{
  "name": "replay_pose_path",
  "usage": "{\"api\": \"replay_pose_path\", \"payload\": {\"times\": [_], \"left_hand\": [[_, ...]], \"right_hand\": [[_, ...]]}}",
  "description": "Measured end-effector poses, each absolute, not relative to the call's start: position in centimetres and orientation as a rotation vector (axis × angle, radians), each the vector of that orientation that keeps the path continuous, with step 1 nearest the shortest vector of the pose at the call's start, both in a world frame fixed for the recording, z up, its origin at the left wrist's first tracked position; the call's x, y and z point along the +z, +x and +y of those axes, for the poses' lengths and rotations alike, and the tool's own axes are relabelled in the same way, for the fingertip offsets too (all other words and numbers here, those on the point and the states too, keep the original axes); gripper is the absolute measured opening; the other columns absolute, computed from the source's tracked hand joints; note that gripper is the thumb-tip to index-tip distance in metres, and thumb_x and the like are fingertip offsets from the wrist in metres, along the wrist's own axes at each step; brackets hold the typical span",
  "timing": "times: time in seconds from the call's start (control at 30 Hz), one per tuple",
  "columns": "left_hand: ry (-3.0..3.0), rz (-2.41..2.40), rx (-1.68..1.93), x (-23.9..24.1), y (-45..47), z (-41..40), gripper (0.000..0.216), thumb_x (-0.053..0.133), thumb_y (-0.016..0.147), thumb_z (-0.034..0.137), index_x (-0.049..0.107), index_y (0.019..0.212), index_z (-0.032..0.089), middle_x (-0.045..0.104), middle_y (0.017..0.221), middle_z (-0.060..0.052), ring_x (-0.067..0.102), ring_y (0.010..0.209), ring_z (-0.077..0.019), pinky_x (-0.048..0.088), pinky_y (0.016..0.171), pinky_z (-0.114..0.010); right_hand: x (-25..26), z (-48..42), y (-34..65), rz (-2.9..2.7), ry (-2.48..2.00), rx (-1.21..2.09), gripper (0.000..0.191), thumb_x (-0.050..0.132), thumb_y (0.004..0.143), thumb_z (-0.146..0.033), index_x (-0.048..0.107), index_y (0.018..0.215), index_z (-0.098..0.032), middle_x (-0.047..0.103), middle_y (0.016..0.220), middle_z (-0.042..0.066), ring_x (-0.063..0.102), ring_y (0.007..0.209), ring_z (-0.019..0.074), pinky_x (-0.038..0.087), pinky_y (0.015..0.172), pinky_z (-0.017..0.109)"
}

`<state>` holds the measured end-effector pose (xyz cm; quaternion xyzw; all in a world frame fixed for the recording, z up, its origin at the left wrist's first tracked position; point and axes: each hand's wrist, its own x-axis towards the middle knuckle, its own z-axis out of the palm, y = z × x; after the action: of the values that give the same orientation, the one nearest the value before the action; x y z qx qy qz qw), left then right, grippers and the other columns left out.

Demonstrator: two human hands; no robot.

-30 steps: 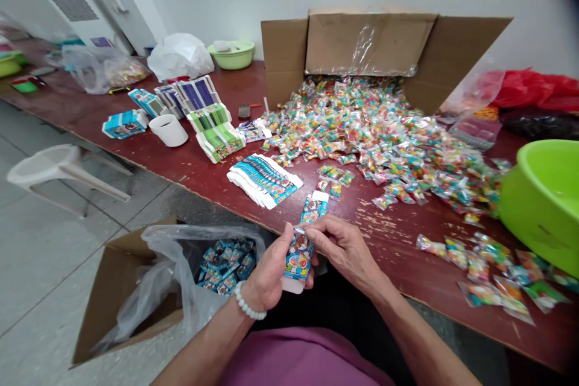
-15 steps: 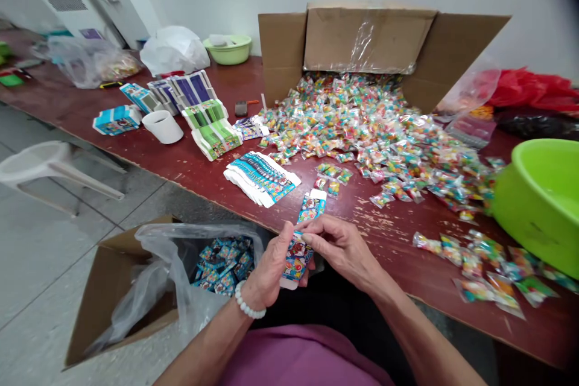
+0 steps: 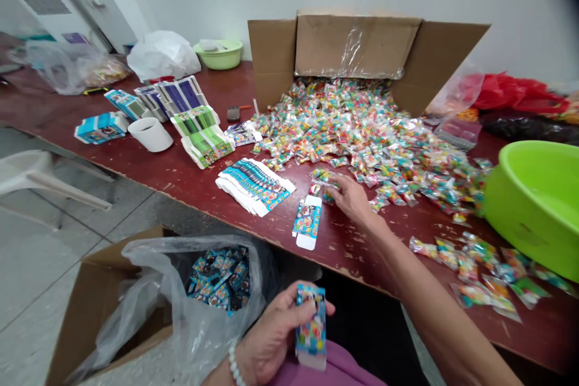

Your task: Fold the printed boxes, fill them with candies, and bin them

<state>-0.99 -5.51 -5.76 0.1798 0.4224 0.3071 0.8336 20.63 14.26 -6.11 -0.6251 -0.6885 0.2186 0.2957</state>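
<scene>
My left hand (image 3: 274, 329), low in front of my lap, is closed around a small blue printed candy box (image 3: 311, 332) held upright. My right hand (image 3: 355, 200) reaches over the table, its fingers curled onto a small clear candy packet (image 3: 332, 194) in a little group of packets. Their fingertips partly cover it. Just in front of that hand lies a flat blue carton (image 3: 307, 222) with white flaps. To its left, a fanned stack of blue cartons (image 3: 257, 186) rests on the table.
A big heap of candy packets (image 3: 344, 126) spills from an open cardboard box (image 3: 348, 42). At right stands a green basin (image 3: 529, 211), with loose packets (image 3: 470, 259) before it. Below the table edge, a plastic-lined box (image 3: 108, 295) holds filled blue boxes (image 3: 221, 277). A white stool (image 3: 40, 175) stands left.
My hands have separated. My left hand has moved down with the candy box, while my right hand has let go of it and moved forward to the packets. The view has shifted slightly.
</scene>
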Motion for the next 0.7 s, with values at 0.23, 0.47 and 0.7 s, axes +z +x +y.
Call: {"api": "replay_pose_path", "payload": {"times": [0.23,0.47,0.7], "left_hand": [[0.981,1.0,0.246,-5.8,-8.2,-3.5,0.046,0.085,0.061,0.031,0.067,0.103,0.022,0.063,0.083,0.002,0.052,0.07,-0.0118,0.04,0.061,-0.02],[1.198,0.857,-0.036,-5.9,-9.3,-1.3,0.033,0.077,0.069,0.039,0.064,0.094,0.022,0.064,0.078,0.001,0.055,0.06,-0.0118,0.04,0.053,-0.021],[0.96,0.92,0.49,-4.5,-3.1,1.1,0.036,0.068,0.08,0.033,0.053,0.108,0.018,0.062,0.095,-0.004,0.064,0.065,-0.0115,0.045,0.057,-0.021]], "right_hand": [[-7.7,17.0,22.0,-1.866,-1.8,0.688,0.015,0.071,0.072,-0.024,0.073,0.087,-0.02,0.073,0.086,0.006,0.064,0.084,0.0238,0.044,0.072,0.029],[-8.6,15.6,24.2,-1.572,-1.722,0.84,0.026,0.065,0.074,-0.04,0.073,0.079,-0.015,0.072,0.074,0.005,0.062,0.066,0.0179,0.045,0.062,0.028],[-7.3,13.5,26.6,-1.301,-1.629,0.822,0.038,0.066,0.071,-0.052,0.068,0.077,-0.014,0.066,0.066,0.005,0.056,0.057,0.0157,0.042,0.053,0.028]]}}
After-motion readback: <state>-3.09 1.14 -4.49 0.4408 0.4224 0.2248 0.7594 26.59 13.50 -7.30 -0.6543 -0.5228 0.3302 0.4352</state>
